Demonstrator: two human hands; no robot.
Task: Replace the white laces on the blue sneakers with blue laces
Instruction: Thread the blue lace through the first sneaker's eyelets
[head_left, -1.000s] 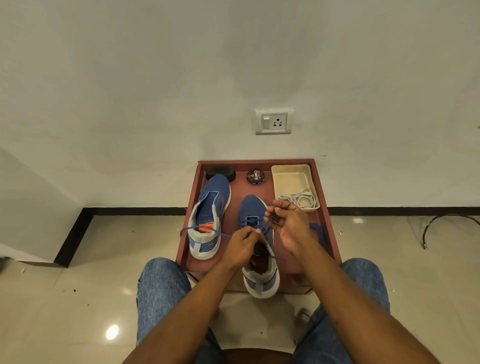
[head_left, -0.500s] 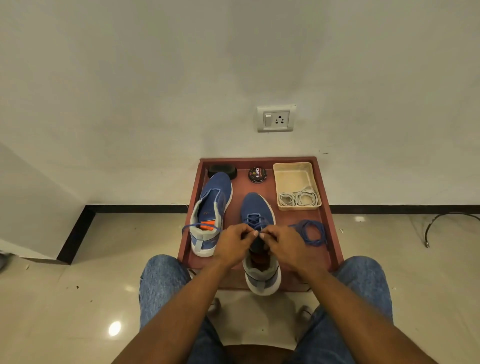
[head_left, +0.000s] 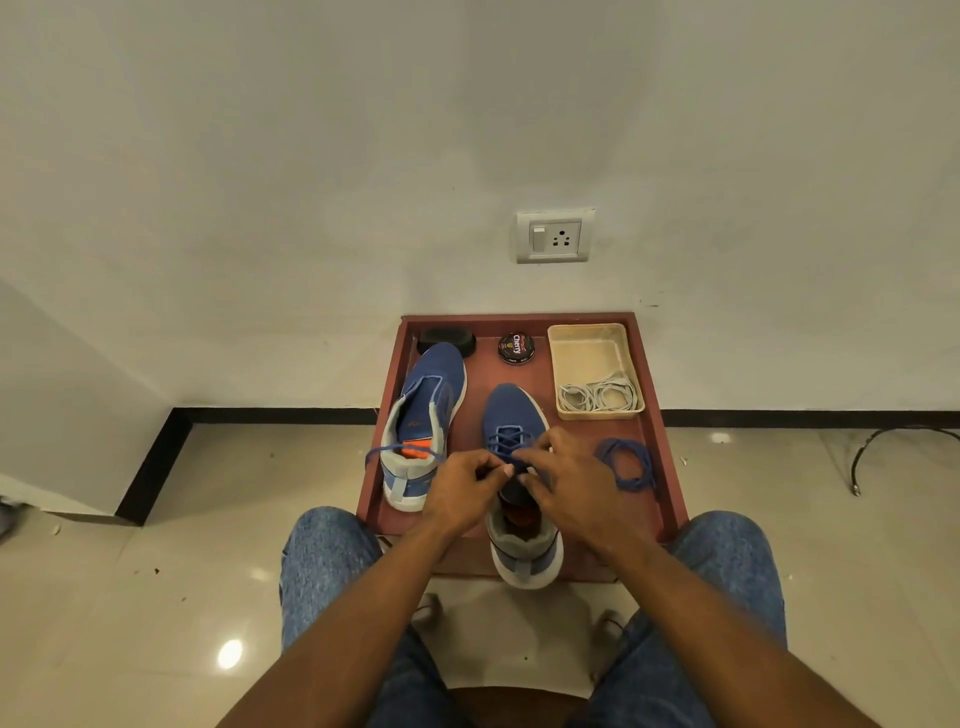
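The only readable text is "Cherry", in white letters on the lid of the round black tin (head_left: 516, 348), which sits near the far edge of the red tray (head_left: 670, 467). Smaller print around that word is too small to read.

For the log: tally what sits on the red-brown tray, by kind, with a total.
Blue sneakers: 2, left one, right one
Blue lace coil: 1
Beige bin holding white laces: 1
Polish tin: 1
Black oval object: 1
Total: 6 on the tray
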